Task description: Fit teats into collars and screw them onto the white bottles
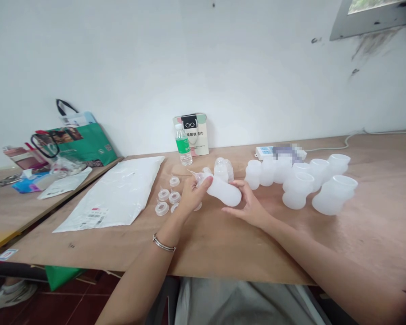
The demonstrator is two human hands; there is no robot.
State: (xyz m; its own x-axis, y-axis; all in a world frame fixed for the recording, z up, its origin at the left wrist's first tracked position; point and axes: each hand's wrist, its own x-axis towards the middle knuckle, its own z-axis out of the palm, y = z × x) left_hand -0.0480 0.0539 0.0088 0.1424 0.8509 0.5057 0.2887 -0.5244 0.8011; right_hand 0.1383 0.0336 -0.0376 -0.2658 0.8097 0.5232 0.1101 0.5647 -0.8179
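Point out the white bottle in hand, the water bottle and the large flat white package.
White bottle [223,191]: head view, middle of its body.
Water bottle [183,146]: head view, its green label.
Large flat white package [117,192]: head view, its upper surface.

We see everything through one camera worn on the person's head, looking forward and down across a brown wooden tabletop. The wide view takes in a plain white wall at twelve o'clock, a slanting grey window frame at two, and a dark red tiled floor between seven and eight. Near six o'clock, grey cloth over the wearer's lap lies close below our lens. The bare left hand and bare right hand come within near range, around a frosted white bottle just off centre toward five o'clock.
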